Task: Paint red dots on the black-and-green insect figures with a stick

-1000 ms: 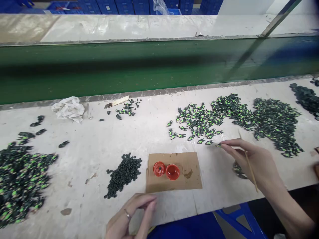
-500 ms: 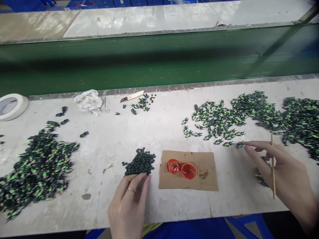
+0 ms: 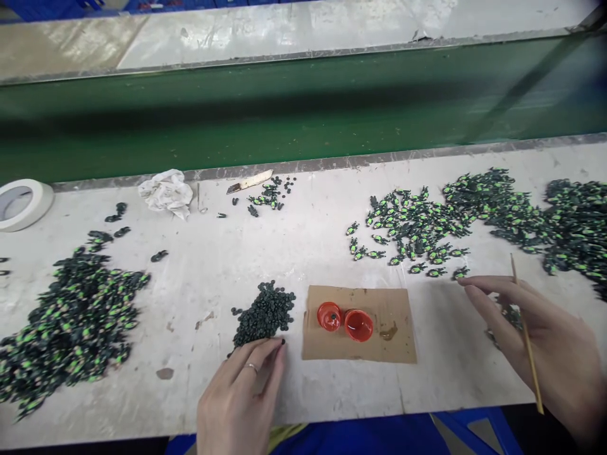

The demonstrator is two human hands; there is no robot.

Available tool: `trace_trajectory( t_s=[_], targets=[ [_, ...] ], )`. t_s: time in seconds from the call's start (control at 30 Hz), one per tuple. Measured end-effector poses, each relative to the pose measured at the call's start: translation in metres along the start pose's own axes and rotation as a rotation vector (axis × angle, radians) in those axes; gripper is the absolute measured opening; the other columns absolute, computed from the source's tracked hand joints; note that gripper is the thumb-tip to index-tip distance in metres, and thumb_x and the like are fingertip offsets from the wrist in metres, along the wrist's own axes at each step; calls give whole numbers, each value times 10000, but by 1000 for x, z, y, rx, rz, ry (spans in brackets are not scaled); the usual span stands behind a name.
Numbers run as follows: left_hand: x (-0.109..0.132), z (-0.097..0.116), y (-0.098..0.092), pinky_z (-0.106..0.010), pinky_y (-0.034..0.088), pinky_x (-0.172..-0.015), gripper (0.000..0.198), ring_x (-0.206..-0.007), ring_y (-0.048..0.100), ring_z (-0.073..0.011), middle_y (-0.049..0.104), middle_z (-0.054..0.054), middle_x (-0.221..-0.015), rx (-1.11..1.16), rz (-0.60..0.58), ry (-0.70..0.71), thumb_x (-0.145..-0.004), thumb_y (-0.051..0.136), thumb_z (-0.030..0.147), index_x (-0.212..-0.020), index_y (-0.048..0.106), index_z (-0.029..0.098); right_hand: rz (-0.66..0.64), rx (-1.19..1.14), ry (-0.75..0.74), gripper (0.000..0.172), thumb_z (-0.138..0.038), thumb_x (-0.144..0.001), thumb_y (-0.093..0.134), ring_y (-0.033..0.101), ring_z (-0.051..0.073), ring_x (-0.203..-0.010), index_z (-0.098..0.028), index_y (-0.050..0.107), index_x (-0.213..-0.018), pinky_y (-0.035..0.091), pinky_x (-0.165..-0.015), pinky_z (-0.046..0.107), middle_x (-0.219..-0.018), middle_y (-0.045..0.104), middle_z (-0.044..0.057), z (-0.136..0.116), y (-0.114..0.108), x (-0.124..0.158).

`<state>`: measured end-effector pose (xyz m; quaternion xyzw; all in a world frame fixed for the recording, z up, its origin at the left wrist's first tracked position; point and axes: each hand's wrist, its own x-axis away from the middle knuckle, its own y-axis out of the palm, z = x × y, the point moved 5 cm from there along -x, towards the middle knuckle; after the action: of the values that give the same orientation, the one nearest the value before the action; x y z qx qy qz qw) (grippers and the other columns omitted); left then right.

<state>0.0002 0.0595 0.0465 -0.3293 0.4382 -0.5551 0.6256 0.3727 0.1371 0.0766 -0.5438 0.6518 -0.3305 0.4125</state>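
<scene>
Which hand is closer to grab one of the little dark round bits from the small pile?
Left. The left hand has its fingertips at the dark pile; the right hand holds a stick far off.

Hands: 2, left hand [image 3: 239, 398] w/ 1 ring [image 3: 251, 366], right hand [image 3: 545, 344] w/ 1 thin stick [image 3: 526, 335]. Red caps [image 3: 344, 321]: 2, on 1 cardboard piece [image 3: 384, 351]. Plain dark pellet pile [image 3: 265, 313]: 1. Green-black bug-shaped pieces: 1 big heap at left [image 3: 71, 322], 1 spread at right [image 3: 474, 215], 1 sm. cluster far side [image 3: 268, 197]; pieces too many to count. Tape roll [image 3: 21, 202]: 1. Crumpled white rag [image 3: 165, 191]: 1. Green belt [image 3: 284, 114]: 1.
</scene>
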Motion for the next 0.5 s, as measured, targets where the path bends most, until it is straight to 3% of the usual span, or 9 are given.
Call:
trace_trajectory(
  t_s=[0.13, 0.27, 0.37, 0.5],
  targets=[
    [-8, 4, 1, -257, 542, -679, 70, -756, 775, -154, 818, 30, -980, -114, -56, -22, -1007, 645, 253, -1024, 710, 269, 16, -7, -49, 115, -332, -1046, 653, 655, 144, -612, -260, 725, -993, 455, -579, 307, -976, 763, 35, -3, -2, 0],
    [-14, 5, 2, -265, 539, -620, 168, -678, 768, -167, 816, 9, -943, -210, -146, 57, -1030, 551, 252, -998, 716, 249, 53, -45, -170, 65, -266, -1049, 657, 720, 179, -809, -247, 717, -1064, 529, -687, 286, -999, 742, 44, -4, 3, -1],
    [-14, 4, 4, -260, 537, -599, 289, -682, 768, -177, 831, -10, -966, -260, -268, 109, -1018, 465, 195, -1016, 748, 254, 54, -22, -301, 87, -250, -1055, 647, 654, 205, -866, -233, 713, -1109, 532, -749, 319, -974, 696, 51, -5, 12, -6],
    [-13, -3, 4, -261, 533, -581, 358, -733, 777, -190, 837, -22, -1057, -328, -384, 66, -987, 437, 161, -1085, 764, 267, 4, 74, -406, 138, -164, -1061, 608, 538, 227, -841, -204, 713, -1140, 481, -755, 366, -926, 647, 66, -7, 22, -14]
  ],
)
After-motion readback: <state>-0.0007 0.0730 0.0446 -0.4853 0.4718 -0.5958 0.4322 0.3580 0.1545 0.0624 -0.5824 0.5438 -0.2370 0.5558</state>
